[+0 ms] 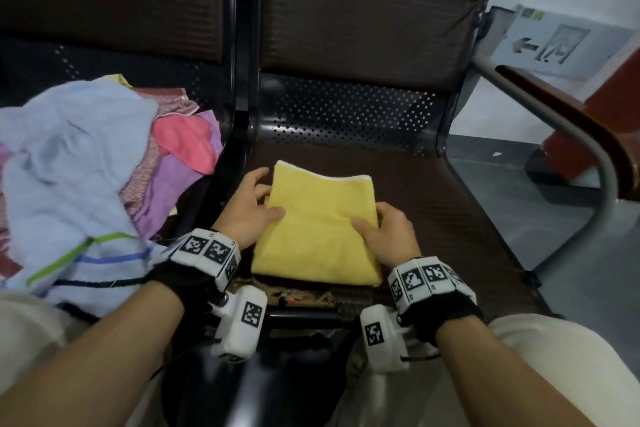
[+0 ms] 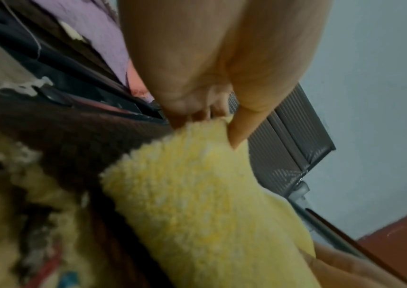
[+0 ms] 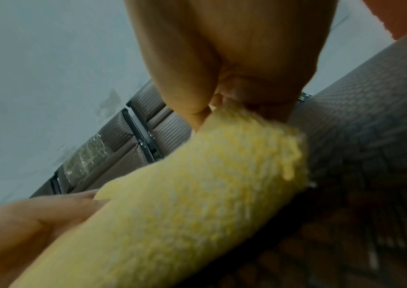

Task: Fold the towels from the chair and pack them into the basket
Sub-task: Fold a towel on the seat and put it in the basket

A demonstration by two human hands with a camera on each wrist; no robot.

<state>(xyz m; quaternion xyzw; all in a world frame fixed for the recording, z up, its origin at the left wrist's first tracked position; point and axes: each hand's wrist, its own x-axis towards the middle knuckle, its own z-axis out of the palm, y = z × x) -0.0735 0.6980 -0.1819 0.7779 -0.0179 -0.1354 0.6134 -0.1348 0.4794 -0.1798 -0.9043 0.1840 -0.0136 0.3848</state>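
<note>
A folded yellow towel (image 1: 317, 224) lay flat on the dark seat (image 1: 450, 218) of the right-hand chair, near its front edge, with a white-trimmed edge on the far side. The left hand (image 1: 247, 210) gripped the towel's left edge, thumb on top and fingers tucked beneath; the left wrist view showed the thumb (image 2: 239, 134) and fingertips pinching the fluffy edge of the towel (image 2: 197, 204). The right hand (image 1: 388, 236) held the right edge the same way, thumb lying across the top surface and fingers curled under the side; in the right wrist view the towel (image 3: 185, 194) rose to meet the pinching fingers (image 3: 185, 93), with the seat's woven cover dark beside it. The towel sat between the two hands, both wrists close to the seat's front edge. On the neighbouring seat to the left a loose pile (image 1: 104, 166) of unfolded towels was heaped: a pale blue one (image 1: 69, 156) with green, blue and dark stripes on top, pink (image 1: 183, 142) and purple (image 1: 166, 191) ones showing beneath it. The perforated metal back (image 1: 346, 111) of the right chair stood behind the yellow towel, and a curved armrest (image 1: 571, 135) ran along the right. A wall sign (image 1: 561, 42) with an arrow showed at upper right. No basket could be made out in any view.
</note>
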